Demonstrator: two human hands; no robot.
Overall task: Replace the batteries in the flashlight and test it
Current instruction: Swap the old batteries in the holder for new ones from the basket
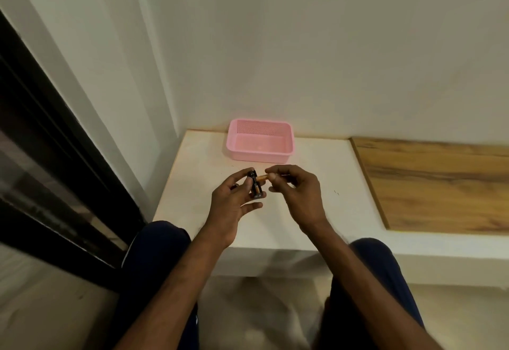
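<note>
From where I stand, the person sits at the corner of the white desk (198, 184) with both hands raised a little above it, close together, so the small parts meet in mid-air, not on the surface.

The left hand (234, 200) grips a black carrier (252, 181) between thumb and upper fingers and holds it roughly upright. Its open side is turned toward the other hand, I judge so a cell can be slid in from the right. The lower fingers of that hand are spread loose beneath it.

The right hand (297, 192) pinches a loose battery (261, 177) between thumb and forefinger. It lies nearly level, and its coppery end points at the top of the carrier, touching it or just short of it; I cannot tell which. The other fingers curl in behind.

The carrier looks like a short, dark, slotted piece. A seated battery (258, 188), black with a copper band, already lies along it. I take the carrier for the flashlight's insert. I cannot make out the flashlight body itself for certain.

A pink basket (259, 157) stands behind the hands against the wall, near but apart from them, handy for parts. A wooden panel (440, 184) is set into the desk well off to the right.
</note>
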